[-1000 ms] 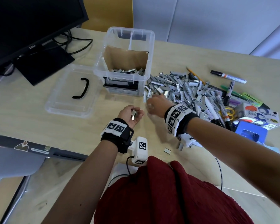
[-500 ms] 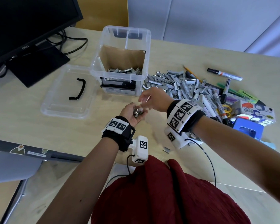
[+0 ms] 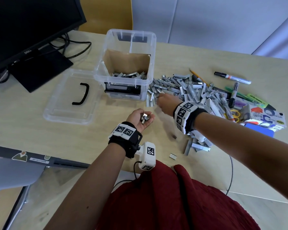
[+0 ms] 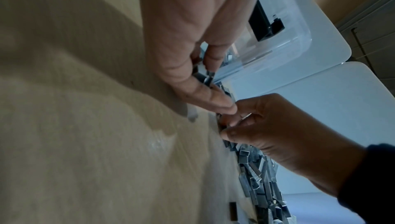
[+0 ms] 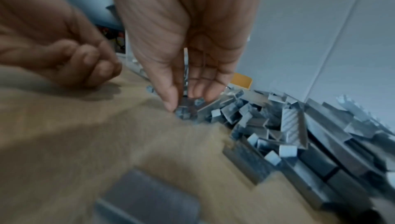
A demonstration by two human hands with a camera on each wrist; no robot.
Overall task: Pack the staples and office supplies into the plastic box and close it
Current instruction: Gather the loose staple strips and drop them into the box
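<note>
Desk [image 3: 32, 133]: plastic box [image 3: 150, 47] open near far edge, part-filled; lid [image 3: 60, 110] flat beside it, clear of loading.
Staples [image 3: 186, 87] heaped right of box.
Left hand [image 3: 140, 118] cupped, fingers curled round gathered staples.
Right hand [image 3: 166, 103] at heap's near-left edge, fingertips [image 5: 171, 104] closing on more.

Place: we take this for an office.
Signs: we see a monitor [image 3: 28, 27] with cables [image 3: 76, 47] on a pale wooden table [image 3: 32, 130], markers [image 3: 232, 78], a laptop [image 3: 15, 156].
</note>
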